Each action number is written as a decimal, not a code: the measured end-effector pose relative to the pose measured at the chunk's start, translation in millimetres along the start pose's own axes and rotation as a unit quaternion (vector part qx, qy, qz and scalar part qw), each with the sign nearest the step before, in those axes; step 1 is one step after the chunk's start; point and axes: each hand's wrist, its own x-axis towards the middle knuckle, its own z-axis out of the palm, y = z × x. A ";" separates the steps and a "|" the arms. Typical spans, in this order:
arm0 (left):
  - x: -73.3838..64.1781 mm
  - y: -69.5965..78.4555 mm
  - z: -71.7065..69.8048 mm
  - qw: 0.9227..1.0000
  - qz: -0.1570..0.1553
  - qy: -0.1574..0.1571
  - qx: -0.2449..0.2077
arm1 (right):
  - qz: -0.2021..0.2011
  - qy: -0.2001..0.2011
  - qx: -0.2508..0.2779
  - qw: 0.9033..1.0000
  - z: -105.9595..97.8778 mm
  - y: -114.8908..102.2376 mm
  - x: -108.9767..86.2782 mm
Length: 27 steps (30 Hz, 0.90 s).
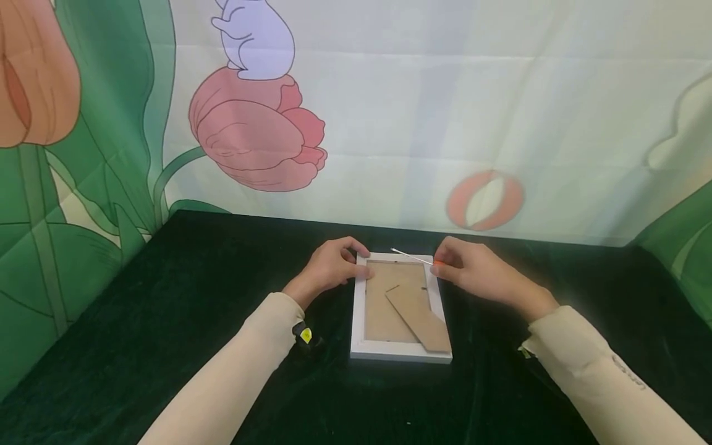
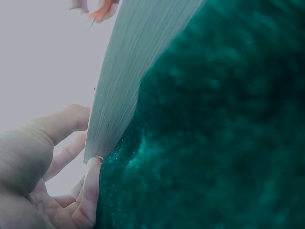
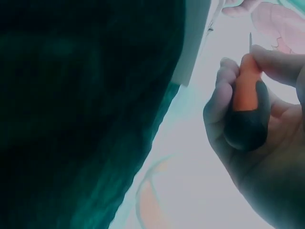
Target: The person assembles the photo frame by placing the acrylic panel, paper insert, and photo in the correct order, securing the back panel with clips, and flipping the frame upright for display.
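A white picture frame (image 1: 400,351) lies back side up on the dark green cloth, its brown backing board (image 1: 384,315) showing. A brown stand leg (image 1: 425,327) lies slantwise across the board. My left hand (image 1: 332,262) grips the frame's far left corner, thumb on top and a finger at the outer edge. In my right hand (image 1: 473,269) is a screwdriver (image 3: 247,102) with an orange and black handle, held between thumb and curled fingers. Its thin metal shaft (image 1: 411,255) points left over the frame's far edge, and whether the tip touches anything I cannot tell.
Dark green velvety cloth (image 1: 222,272) covers the table around the frame. Behind it hangs a backdrop (image 1: 378,154) printed with flowers and an animal figure. Along the frame's inner edge sit small dark tabs (image 1: 424,288).
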 end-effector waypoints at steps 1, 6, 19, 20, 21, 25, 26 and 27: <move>-0.2 0.0 0.2 1.000 0.001 -0.001 0.000 | 0.003 0.003 0.006 1.000 2.1 -1.2 1.0; -2.1 -0.1 0.9 1.000 0.001 -0.003 0.002 | 0.019 0.011 0.034 0.999 9.2 -3.6 4.0; -3.2 0.8 1.6 1.000 0.003 0.002 0.002 | 0.022 0.026 0.053 0.998 19.5 6.0 4.1; -3.4 0.9 1.3 1.000 0.003 0.003 0.002 | 0.021 0.028 0.053 0.998 19.8 6.6 4.3; -3.5 0.9 1.0 1.000 0.002 0.003 0.002 | 0.020 0.029 0.051 0.998 19.9 6.9 4.2; -4.0 1.2 0.1 1.000 0.003 0.003 0.002 | 0.016 0.023 0.048 0.998 20.1 7.6 2.5; -4.0 1.2 -0.1 1.000 0.003 0.003 0.003 | 0.014 0.021 0.048 0.999 20.4 7.7 2.0; -4.0 1.0 -0.3 1.000 0.003 0.003 0.003 | 0.013 0.019 0.047 0.999 20.8 7.6 1.4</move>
